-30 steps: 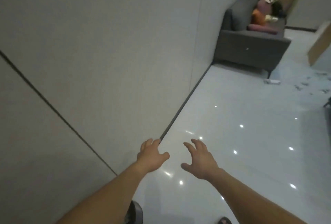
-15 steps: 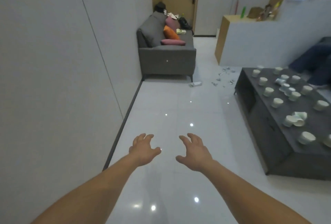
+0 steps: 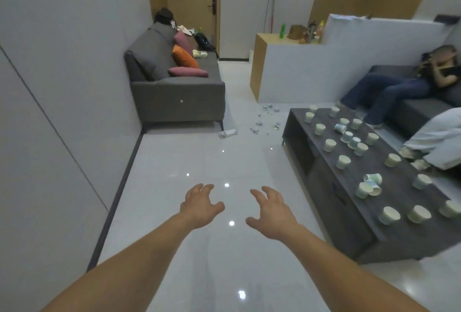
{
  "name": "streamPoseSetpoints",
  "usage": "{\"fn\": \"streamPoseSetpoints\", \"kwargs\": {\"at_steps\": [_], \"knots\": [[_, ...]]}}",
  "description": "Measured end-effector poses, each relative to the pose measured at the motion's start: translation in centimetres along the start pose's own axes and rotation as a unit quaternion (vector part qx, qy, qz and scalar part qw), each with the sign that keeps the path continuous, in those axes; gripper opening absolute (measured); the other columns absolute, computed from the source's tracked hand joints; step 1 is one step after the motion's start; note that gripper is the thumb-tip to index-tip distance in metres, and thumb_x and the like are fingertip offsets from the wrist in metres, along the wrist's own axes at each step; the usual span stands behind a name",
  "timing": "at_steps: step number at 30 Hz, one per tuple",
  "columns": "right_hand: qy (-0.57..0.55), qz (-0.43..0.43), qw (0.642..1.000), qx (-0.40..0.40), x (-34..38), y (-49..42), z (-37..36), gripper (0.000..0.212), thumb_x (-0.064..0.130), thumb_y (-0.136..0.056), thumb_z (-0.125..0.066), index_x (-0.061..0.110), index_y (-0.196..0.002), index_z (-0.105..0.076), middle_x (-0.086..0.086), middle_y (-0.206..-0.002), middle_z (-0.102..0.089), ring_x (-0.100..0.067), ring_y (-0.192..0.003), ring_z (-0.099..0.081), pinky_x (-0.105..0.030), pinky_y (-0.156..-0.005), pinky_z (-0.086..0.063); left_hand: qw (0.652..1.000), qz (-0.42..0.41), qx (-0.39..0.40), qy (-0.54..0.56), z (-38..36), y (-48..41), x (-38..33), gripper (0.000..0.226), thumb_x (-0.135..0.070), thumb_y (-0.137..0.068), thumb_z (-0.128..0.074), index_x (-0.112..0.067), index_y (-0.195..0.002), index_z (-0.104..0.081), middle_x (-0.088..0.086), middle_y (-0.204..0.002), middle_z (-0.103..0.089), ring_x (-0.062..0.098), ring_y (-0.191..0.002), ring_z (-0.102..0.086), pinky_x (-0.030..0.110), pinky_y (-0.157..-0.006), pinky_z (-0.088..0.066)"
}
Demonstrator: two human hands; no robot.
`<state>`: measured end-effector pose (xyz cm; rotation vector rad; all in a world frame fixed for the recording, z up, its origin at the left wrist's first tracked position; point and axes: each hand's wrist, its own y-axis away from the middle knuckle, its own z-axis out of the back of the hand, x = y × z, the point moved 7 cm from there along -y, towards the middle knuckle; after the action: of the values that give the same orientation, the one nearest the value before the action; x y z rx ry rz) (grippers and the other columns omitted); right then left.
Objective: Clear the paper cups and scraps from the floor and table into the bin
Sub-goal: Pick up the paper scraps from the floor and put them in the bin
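Several pale paper cups (image 3: 343,161) stand or lie tipped over on the dark grey coffee table (image 3: 331,199) at the right. Paper scraps (image 3: 265,118) are scattered on the white floor beyond the table's far end, with a flattened cup (image 3: 227,133) lying by the sofa leg. My left hand (image 3: 200,205) and my right hand (image 3: 270,210) reach out in front of me over bare floor, palms down, fingers spread and loosely bent, holding nothing. Both hands are well short of the table and the scraps. No bin shows in the head view.
A grey sofa (image 3: 174,92) with cushions stands against the left wall. Two people sit on a second sofa (image 3: 409,112) behind the table, their legs near its far edge. A white partition and wooden counter (image 3: 264,62) stand behind. Glossy floor runs between wall and table.
The view has swung right from the left wall to face down the room, bringing the table, the cups and the seated people into sight. Both hands stay outstretched and hold nothing.
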<state>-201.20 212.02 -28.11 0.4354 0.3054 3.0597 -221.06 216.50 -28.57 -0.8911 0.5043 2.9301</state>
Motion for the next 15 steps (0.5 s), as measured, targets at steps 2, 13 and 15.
{"fn": "streamPoseSetpoints", "kwargs": {"at_steps": [2,13,15], "knots": [[0.002,-0.015,1.0,-0.001,-0.6,-3.3,1.0,0.082,0.053,-0.086,-0.059,0.032,-0.153,-0.016,0.0,-0.16,-0.008,-0.022,-0.147,-0.005,-0.042,-0.114,-0.029,1.0,-0.01,0.015,0.009,0.8,-3.7,-0.9,0.073,-0.046,-0.085,-0.055,-0.027,-0.148,-0.025,0.001,-0.158,-0.014,0.022,-0.145,-0.009,0.042,-0.115,-0.022],[-0.022,-0.086,0.996,-0.005,-6.4,-20.4,4.2,0.086,0.055,-0.084,-0.061,0.031,-0.153,-0.015,0.0,-0.16,-0.008,-0.022,-0.147,-0.008,-0.042,-0.114,-0.029,0.995,-0.058,0.075,0.015,3.1,-22.5,-6.9,0.073,-0.042,-0.086,-0.056,-0.024,-0.149,-0.024,0.003,-0.155,-0.018,0.024,-0.142,-0.018,0.041,-0.113,-0.027],[-0.024,-0.086,0.996,-0.003,-7.8,-24.3,4.8,0.087,0.055,-0.084,-0.061,0.031,-0.153,-0.014,0.001,-0.16,-0.008,-0.022,-0.147,-0.008,-0.042,-0.114,-0.03,0.995,-0.062,0.078,0.015,3.2,-26.8,-8.7,0.073,-0.041,-0.086,-0.056,-0.024,-0.149,-0.024,0.003,-0.155,-0.018,0.024,-0.142,-0.018,0.041,-0.113,-0.027]]}}
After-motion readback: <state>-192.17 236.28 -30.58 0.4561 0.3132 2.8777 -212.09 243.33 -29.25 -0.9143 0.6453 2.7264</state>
